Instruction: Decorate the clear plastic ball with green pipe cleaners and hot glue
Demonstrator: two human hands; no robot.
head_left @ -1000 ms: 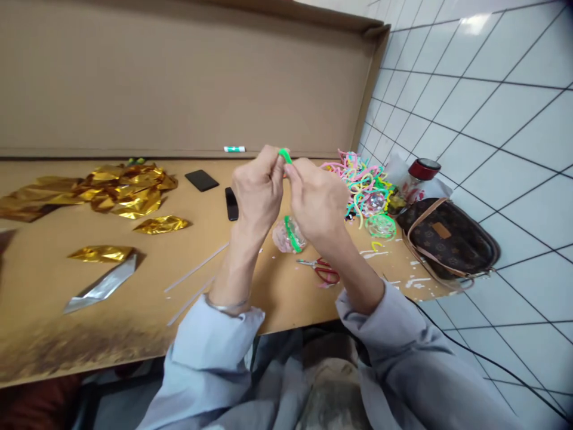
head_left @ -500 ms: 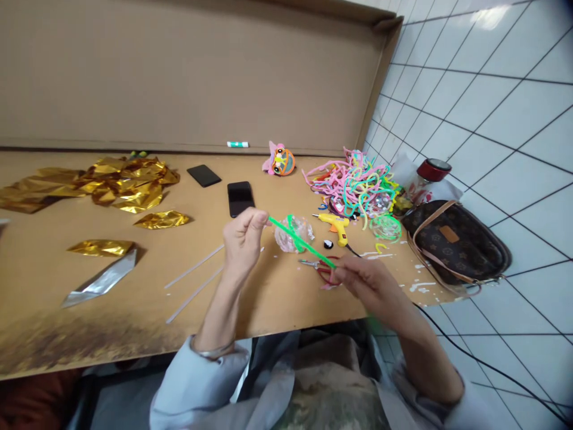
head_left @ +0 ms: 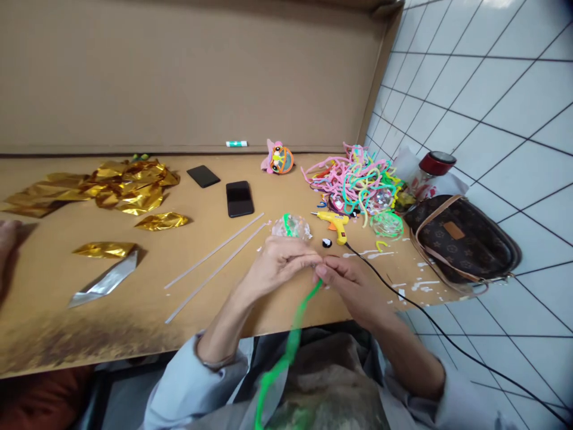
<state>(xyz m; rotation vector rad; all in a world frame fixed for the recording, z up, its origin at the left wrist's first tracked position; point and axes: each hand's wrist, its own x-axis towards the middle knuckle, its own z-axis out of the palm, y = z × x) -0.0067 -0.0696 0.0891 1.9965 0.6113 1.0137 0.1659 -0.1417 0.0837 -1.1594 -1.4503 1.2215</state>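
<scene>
— What did your right hand (head_left: 353, 285) hold?
— It pinched the green strip (head_left: 293, 340), which hung down before your body. Your left hand (head_left: 284, 263) met it, fingers narrow; its grip I cannot tell.
— And beyond?
— Just past your left hand lay the ball (head_left: 290, 227), then the glue gun (head_left: 338, 227) to its right.

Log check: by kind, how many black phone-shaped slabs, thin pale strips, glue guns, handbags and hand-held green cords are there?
Black phone-shaped slabs: 2
Thin pale strips: 2
Glue gun: 1
Handbag: 1
Hand-held green cord: 1
Total: 7
</scene>
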